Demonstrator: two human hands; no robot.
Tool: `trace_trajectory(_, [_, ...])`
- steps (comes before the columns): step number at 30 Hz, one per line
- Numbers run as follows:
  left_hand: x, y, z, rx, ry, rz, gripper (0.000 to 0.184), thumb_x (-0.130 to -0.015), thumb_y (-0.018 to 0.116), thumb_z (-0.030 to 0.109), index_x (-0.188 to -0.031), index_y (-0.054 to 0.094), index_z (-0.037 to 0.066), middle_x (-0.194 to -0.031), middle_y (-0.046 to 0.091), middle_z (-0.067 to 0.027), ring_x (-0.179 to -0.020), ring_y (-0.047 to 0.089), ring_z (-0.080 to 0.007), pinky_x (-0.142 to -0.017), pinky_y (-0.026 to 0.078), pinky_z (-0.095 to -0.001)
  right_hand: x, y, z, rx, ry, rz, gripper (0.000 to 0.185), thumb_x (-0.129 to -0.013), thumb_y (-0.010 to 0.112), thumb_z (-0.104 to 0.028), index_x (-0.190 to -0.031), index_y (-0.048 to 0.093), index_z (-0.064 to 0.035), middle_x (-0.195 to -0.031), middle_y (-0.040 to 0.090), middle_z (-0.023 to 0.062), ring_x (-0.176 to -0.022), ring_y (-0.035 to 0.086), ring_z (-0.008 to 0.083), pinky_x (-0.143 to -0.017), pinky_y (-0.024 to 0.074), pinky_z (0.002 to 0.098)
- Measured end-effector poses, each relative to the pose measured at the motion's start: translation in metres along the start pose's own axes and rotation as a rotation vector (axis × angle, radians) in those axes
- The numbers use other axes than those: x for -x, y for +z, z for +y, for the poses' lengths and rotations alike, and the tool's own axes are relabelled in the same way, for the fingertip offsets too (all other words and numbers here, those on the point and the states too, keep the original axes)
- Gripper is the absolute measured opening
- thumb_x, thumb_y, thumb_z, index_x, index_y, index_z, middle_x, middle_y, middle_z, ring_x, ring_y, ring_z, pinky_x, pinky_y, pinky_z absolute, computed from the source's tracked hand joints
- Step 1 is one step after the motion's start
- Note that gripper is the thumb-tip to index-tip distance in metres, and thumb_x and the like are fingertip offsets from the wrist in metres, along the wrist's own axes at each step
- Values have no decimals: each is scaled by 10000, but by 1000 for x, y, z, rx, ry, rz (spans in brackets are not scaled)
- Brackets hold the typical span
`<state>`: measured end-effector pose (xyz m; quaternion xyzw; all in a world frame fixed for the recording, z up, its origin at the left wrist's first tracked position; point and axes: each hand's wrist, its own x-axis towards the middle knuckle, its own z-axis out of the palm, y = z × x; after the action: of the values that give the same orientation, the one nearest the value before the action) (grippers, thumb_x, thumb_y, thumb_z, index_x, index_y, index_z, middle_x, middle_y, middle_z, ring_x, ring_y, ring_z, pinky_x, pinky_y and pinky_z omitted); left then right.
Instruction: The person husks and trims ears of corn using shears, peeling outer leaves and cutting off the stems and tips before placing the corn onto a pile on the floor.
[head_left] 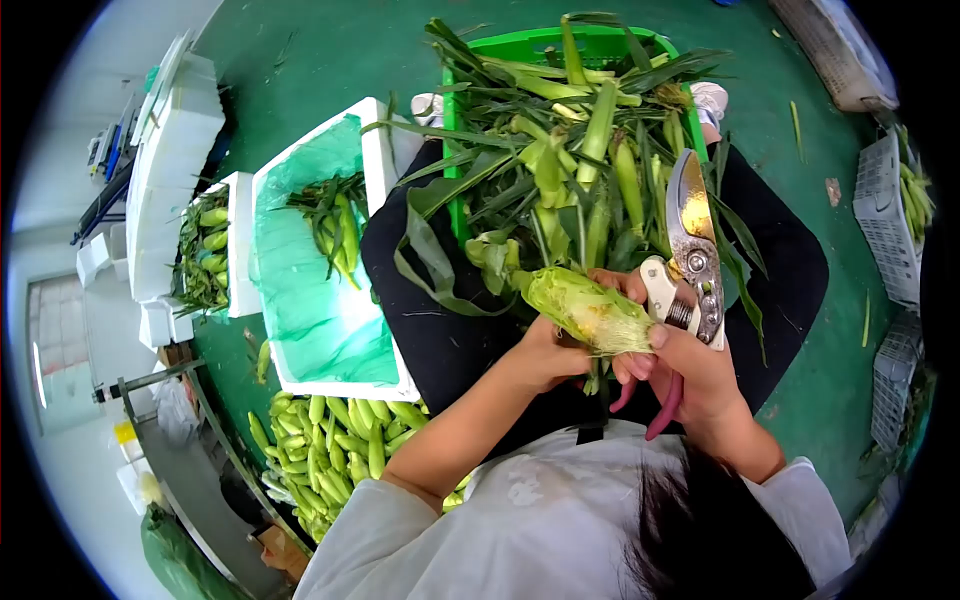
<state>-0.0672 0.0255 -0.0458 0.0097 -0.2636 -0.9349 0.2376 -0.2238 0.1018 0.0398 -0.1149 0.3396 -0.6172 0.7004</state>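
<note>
My left hand is closed around an ear of corn in pale green husk, held over my lap. Its silk end points toward my right hand. That hand grips a pair of pruning shears with red handles, blade upward, while its thumb and fingertips touch the silk end of the ear. The left fingers are partly hidden beneath the corn. Just beyond both hands, a green basket between my legs is heaped with corn husks and leaves.
On the left stands a white foam box lined with green plastic, with a few leafy ears inside. Many ears of corn are piled on the floor below it. Another foam box holds more ears. Crates line the right side.
</note>
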Motion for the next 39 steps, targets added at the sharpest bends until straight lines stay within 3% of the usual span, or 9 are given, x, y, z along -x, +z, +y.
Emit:
trace_trajectory(6, [-33, 9, 13, -570, 212, 115, 529, -981, 486, 480, -1231, 465, 15, -1252, 525, -175, -1295, 440, -304, -1067, 368, -458, 13, -18, -18, 151, -83, 136, 399, -788, 673, -140, -1092, 457, 2, -741, 536, 48, -593, 511, 108, -570, 505, 292])
trace_trajectory(13, [-79, 35, 3, -70, 190, -91, 332, -1015, 439, 424, -1077, 539, 114, -1245, 531, -179, -1256, 490, -292, -1057, 386, -479, 38, -29, -54, -77, -231, 21, 377, -780, 673, -115, -1031, 433, 33, -618, 480, 27, -490, 479, 101, -497, 518, 306])
trace_trajectory(15, [-90, 27, 8, 25, 231, -15, 343, -1049, 357, 387, -865, 484, 127, -1005, 560, -85, -992, 566, -240, -984, 448, -458, 47, -45, -60, -124, -313, 54, 398, -781, 653, -100, -1068, 402, 12, -594, 474, 2, -473, 479, 103, -463, 496, 308])
trace_trajectory(19, [-98, -54, 31, -1262, -193, 457, 306, -1017, 456, 369, -1054, 584, 94, -902, 606, -110, -820, 591, -218, -764, 516, -380, 59, -55, -78, -233, -452, -60, 345, -856, 565, -78, -1093, 315, -87, -607, 407, -13, -457, 420, 75, -438, 436, 264])
trace_trajectory(21, [-87, -82, 16, -2444, -242, 393, 371, -986, 497, 399, -1080, 618, 60, -832, 632, -104, -763, 629, -233, -684, 507, -341, 63, -49, -83, -106, -448, -1, 351, -847, 583, -82, -1083, 324, -66, -617, 419, -18, -460, 426, 75, -449, 453, 268])
trace_trajectory(22, [-80, -77, 14, -2681, -49, 376, 451, -932, 583, 405, -1125, 625, 1, -796, 654, -126, -751, 641, -272, -754, 511, -338, 59, -45, -79, -24, -485, 48, 362, -842, 594, -88, -1091, 337, -35, -634, 443, -14, -454, 427, 83, -454, 468, 276])
trace_trajectory(27, [-72, 58, 40, -1428, 226, 496, 381, -937, 594, 353, -865, 578, -21, -705, 556, -63, -621, 549, -143, -594, 454, -267, 30, -19, -44, 249, -493, 342, 336, -879, 594, -100, -1165, 457, 13, -781, 529, 44, -650, 512, 119, -611, 487, 283])
trace_trajectory(35, [-59, 58, 27, -1779, 228, 460, 315, -920, 648, 228, -760, 506, -3, -598, 497, -135, -491, 533, -228, -484, 413, -339, 4, -24, 1, 257, -331, 324, 306, -900, 544, -61, -1197, 484, -18, -858, 557, 50, -664, 530, 114, -621, 483, 271])
trace_trajectory(39, [-40, 26, 18, -663, -59, 367, 296, -1024, 477, 273, -994, 556, -10, -766, 626, -84, -577, 595, -179, -557, 527, -307, 3, -50, -16, -376, -176, 178, 349, -882, 555, -144, -1203, 494, -25, -700, 474, -16, -619, 470, 107, -594, 428, 286])
